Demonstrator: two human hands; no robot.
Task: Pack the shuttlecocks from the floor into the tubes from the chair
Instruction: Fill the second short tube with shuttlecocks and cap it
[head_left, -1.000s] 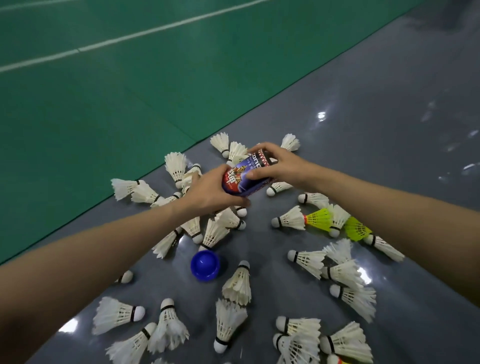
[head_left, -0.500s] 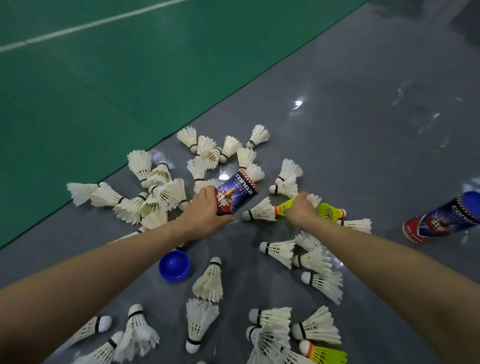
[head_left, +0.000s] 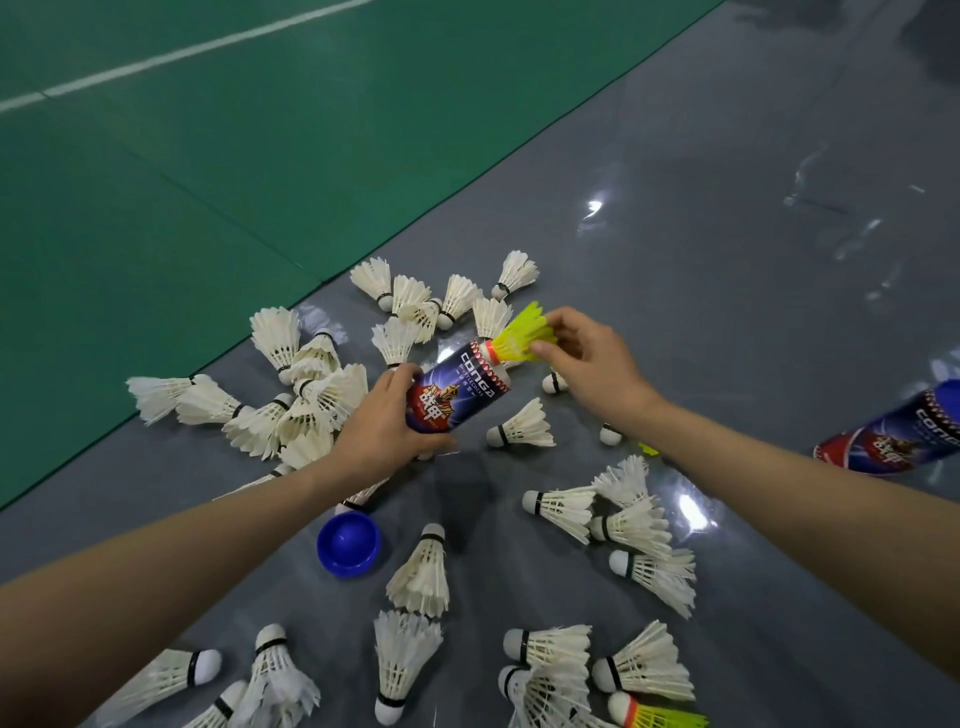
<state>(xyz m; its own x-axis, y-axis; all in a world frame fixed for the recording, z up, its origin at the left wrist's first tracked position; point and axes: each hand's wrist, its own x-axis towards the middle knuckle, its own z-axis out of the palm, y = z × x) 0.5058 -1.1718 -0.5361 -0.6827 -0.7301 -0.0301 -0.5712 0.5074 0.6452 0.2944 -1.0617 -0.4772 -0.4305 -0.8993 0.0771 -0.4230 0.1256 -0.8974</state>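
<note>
Head view looks down on a green court mat (head_left: 260, 182) meeting a glossy grey floor (head_left: 727, 312). White feather shuttlecocks (head_left: 421, 574) lie scattered across the grey floor, thickest along the mat's edge and near the bottom of the frame. The left hand (head_left: 384, 426) holds a Conga shuttlecock tube (head_left: 457, 389) tilted above the pile, fingers and thumb curled round its lower end. A second Conga tube (head_left: 893, 436) lies on the floor at the right edge. The right hand (head_left: 587, 358) pinches the skirt of a yellow shuttlecock (head_left: 519, 335) between thumb and fingertips, its cork end at the held tube's open mouth. A blue cap (head_left: 348, 545) sits on the floor, open side up, below the left wrist.
</note>
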